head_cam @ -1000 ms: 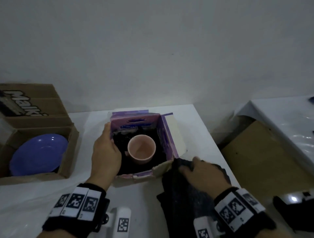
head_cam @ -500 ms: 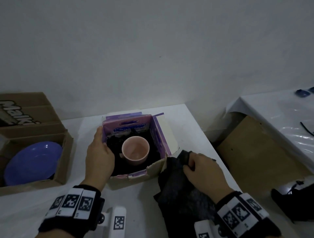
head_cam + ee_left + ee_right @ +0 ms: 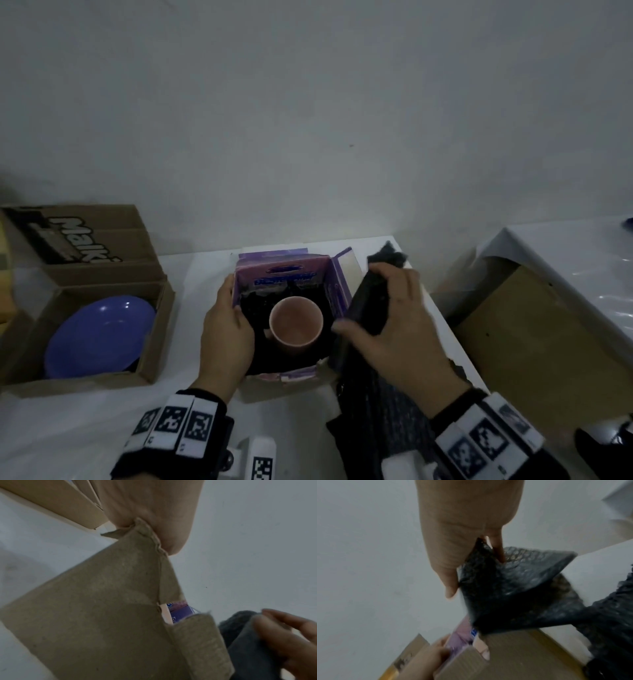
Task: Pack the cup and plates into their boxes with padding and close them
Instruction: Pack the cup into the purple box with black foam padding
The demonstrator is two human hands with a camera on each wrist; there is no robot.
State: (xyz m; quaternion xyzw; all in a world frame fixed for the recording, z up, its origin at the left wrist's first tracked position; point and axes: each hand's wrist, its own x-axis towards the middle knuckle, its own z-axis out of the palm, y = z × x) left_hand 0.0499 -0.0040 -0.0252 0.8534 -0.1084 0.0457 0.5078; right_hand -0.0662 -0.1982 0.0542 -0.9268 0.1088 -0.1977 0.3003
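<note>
A pink cup (image 3: 296, 321) stands upright on black padding inside the small purple box (image 3: 289, 274), whose flaps are up. My left hand (image 3: 226, 325) grips the box's left wall (image 3: 106, 612), thumb inside. My right hand (image 3: 387, 315) pinches a sheet of black bubble wrap (image 3: 371, 308) and holds it lifted beside the box's right wall; the rest of the sheet trails down to the table. In the right wrist view the black bubble wrap (image 3: 513, 582) hangs from my fingers above the purple box (image 3: 462, 639). A blue plate (image 3: 97, 334) lies in the brown cardboard box (image 3: 150, 329) at the left.
The white table (image 3: 68, 428) ends just right of my right hand. Beyond the edge, lower down, sit a brown board (image 3: 548, 342) and another white-covered table (image 3: 582, 260). A bare wall stands close behind the boxes.
My right hand has lifted the black bubble wrap from the table's front right up to the right side of the purple box. The left hand has kept its hold on the box.
</note>
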